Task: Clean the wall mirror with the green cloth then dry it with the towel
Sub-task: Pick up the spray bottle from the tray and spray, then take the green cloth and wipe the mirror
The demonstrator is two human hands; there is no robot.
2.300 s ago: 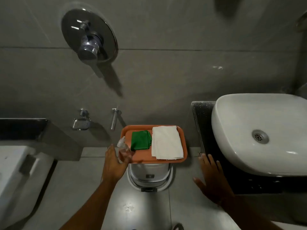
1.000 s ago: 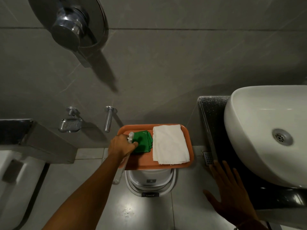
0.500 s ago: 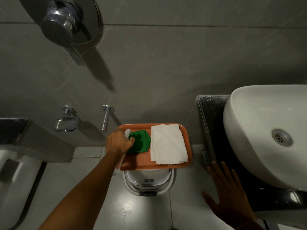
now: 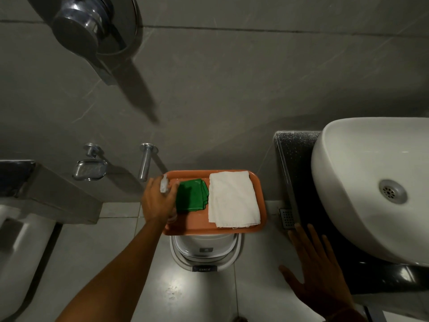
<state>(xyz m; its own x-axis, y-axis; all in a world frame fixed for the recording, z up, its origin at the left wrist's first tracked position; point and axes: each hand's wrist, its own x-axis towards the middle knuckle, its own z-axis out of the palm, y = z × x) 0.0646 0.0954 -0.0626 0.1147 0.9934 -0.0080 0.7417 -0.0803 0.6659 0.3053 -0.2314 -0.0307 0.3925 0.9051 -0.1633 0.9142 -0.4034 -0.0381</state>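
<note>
An orange tray [image 4: 260, 196] rests on top of a white pedal bin [image 4: 205, 252]. On it lie a folded green cloth [image 4: 191, 195] and, to its right, a folded white towel [image 4: 233, 199]. My left hand [image 4: 157, 202] is closed around a clear spray bottle [image 4: 164, 185] at the tray's left end, just left of the green cloth. My right hand [image 4: 318, 270] hovers flat with fingers spread, below the tray's right side, beside the dark counter. The mirror is out of view.
A white basin [image 4: 371, 187] sits on a black counter [image 4: 292, 154] at the right. A toilet [image 4: 16, 247] is at the left. On the grey tiled wall are a shower mixer [image 4: 92, 26], a soap dish [image 4: 89, 169] and a spout [image 4: 145, 163].
My left hand carried the spray bottle from the tray's front-left corner onto the tray's left end, next to the green cloth. My right hand stayed spread near the counter.
</note>
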